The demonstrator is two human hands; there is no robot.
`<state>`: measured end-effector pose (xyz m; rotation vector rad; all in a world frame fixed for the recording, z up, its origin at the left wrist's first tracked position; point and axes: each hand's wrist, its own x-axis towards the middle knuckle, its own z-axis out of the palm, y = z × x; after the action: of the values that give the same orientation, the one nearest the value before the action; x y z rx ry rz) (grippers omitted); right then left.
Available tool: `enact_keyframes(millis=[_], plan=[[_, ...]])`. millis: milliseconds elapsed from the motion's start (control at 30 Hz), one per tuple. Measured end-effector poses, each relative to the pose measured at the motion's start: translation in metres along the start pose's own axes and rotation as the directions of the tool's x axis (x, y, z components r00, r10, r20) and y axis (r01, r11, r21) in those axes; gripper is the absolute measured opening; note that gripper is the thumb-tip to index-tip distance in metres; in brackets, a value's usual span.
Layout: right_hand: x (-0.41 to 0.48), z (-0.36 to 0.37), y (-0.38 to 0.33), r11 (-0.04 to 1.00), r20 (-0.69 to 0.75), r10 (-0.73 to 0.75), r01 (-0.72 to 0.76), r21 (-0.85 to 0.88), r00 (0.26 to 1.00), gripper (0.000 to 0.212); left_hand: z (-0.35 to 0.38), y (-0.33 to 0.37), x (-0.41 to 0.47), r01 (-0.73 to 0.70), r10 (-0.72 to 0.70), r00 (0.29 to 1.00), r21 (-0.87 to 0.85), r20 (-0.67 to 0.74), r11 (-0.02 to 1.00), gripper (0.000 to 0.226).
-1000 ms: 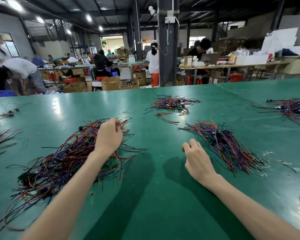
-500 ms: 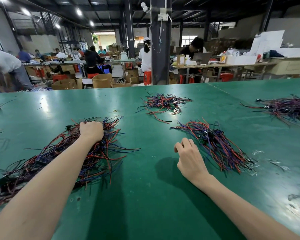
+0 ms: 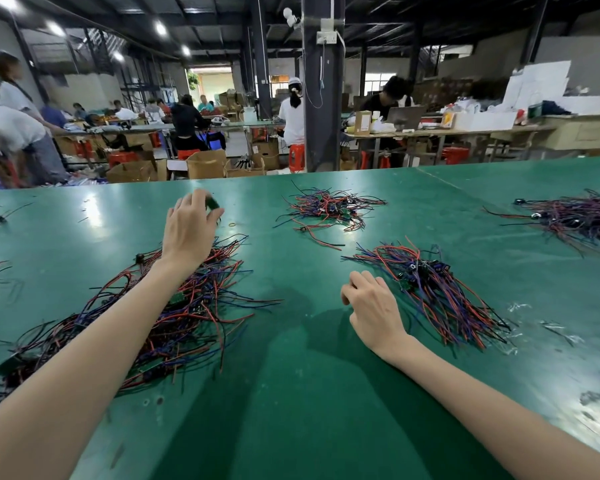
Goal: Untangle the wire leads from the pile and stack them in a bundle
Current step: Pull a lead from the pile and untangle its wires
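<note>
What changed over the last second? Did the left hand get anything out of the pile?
The left hand dipped into the tangled pile, then rose up and away toward its far end. It now pinches a small dark green piece, too blurred to identify. The right hand stayed resting on the table beside the stacked bundle, loosely curled and holding nothing. Pile and bundle look unchanged.
</note>
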<state>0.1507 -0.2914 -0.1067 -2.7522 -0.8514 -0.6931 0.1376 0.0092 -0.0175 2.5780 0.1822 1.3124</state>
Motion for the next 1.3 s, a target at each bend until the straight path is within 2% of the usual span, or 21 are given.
enact_keyframes(millis=[100, 167, 200, 233, 300, 367, 400, 467, 533, 600, 667, 733, 800, 900, 967, 1067, 1200, 1300], plan=[[0.009, 0.003, 0.000, 1.000, 0.004, 0.026, -0.026, 0.012, 1.000, 0.024, -0.021, 0.036, 0.005, -0.064, 0.024, 0.988, -0.259, -0.155, 0.964, 0.022], [0.013, 0.005, -0.001, 0.998, 0.007, 0.053, -0.053, 0.021, 0.999, 0.024, -0.031, 0.062, -0.001, -0.050, -0.048, 0.977, -0.448, -0.206, 0.893, 0.021], [0.015, 0.007, -0.001, 0.998, 0.006, 0.063, -0.064, 0.030, 0.998, 0.023, -0.033, 0.074, -0.008, -0.005, -0.121, 0.976, -0.574, -0.181, 0.819, 0.019], [0.016, 0.008, 0.000, 0.997, 0.003, 0.071, -0.071, 0.040, 0.997, 0.023, -0.034, 0.086, -0.016, 0.069, -0.211, 0.971, -0.710, -0.113, 0.700, 0.016], [0.017, 0.011, 0.001, 0.996, -0.018, 0.068, -0.067, 0.056, 0.998, 0.024, -0.032, 0.105, -0.034, 0.259, -0.376, 0.919, -0.901, 0.119, 0.348, 0.007], [0.017, 0.013, 0.003, 0.998, -0.027, 0.042, -0.041, 0.054, 0.999, 0.024, -0.027, 0.112, -0.049, 0.414, -0.431, 0.814, -0.910, 0.389, -0.039, 0.009], [0.017, 0.014, 0.003, 0.998, -0.033, 0.028, -0.026, 0.062, 0.999, 0.023, -0.024, 0.112, -0.056, 0.471, -0.410, 0.764, -0.865, 0.499, -0.174, 0.011], [0.016, 0.014, 0.003, 0.995, -0.051, 0.006, -0.001, 0.102, 0.999, 0.023, -0.015, 0.111, -0.070, 0.562, -0.350, 0.675, -0.760, 0.649, -0.325, 0.014], [0.015, 0.014, 0.002, 0.988, -0.067, -0.012, 0.023, 0.155, 0.998, 0.024, -0.006, 0.109, -0.083, 0.611, -0.323, 0.602, -0.682, 0.730, -0.402, 0.016], [0.016, 0.018, 0.004, 0.971, -0.084, -0.011, 0.031, 0.237, 0.996, 0.026, 0.001, 0.107, -0.094, 0.646, -0.321, 0.525, -0.615, 0.788, -0.453, 0.016], [0.016, 0.022, 0.006, 0.920, -0.106, 0.072, -0.025, 0.391, 0.992, 0.030, 0.006, 0.105, -0.101, 0.680, -0.320, 0.453, -0.554, 0.832, -0.480, 0.021], [0.017, 0.025, 0.006, 0.841, -0.096, 0.187, -0.109, 0.530, 0.978, 0.034, 0.010, 0.102, -0.106, 0.737, -0.327, 0.408, -0.518, 0.853, -0.434, 0.025], [0.018, 0.025, 0.006, 0.793, -0.082, 0.252, -0.157, 0.588, 0.964, 0.037, 0.012, 0.102, -0.108, 0.792, -0.336, 0.392, -0.500, 0.857, -0.351, 0.024], [0.017, 0.023, 0.008, 0.747, -0.043, 0.308, -0.213, 0.630, 0.950, 0.038, 0.013, 0.106, -0.112, 0.853, -0.328, 0.377, -0.462, 0.866, -0.240, 0.009], [0.016, 0.022, 0.009, 0.731, -0.027, 0.322, -0.231, 0.642, 0.946, 0.038, 0.014, 0.107, -0.114, 0.868, -0.332, 0.386, -0.461, 0.860, -0.186, 0.005], [0.013, 0.020, 0.007, 0.702, -0.043, 0.335, -0.218, 0.678, 0.941, 0.040, 0.012, 0.108, -0.116, 0.861, -0.328, 0.381, -0.461, 0.864, -0.215, 0.005], [0.011, 0.018, 0.005, 0.708, -0.055, 0.330, -0.209, 0.675, 0.942, 0.039, 0.010, 0.109, -0.118, 0.882, -0.285, 0.326, -0.399, 0.901, -0.251, 0.036], [0.011, 0.015, 0.001, 0.706, -0.055, 0.319, -0.199, 0.679, 0.946, 0.038, 0.010, 0.112, -0.122, 0.891, -0.244, 0.312, -0.372, 0.918, -0.261, 0.041]])
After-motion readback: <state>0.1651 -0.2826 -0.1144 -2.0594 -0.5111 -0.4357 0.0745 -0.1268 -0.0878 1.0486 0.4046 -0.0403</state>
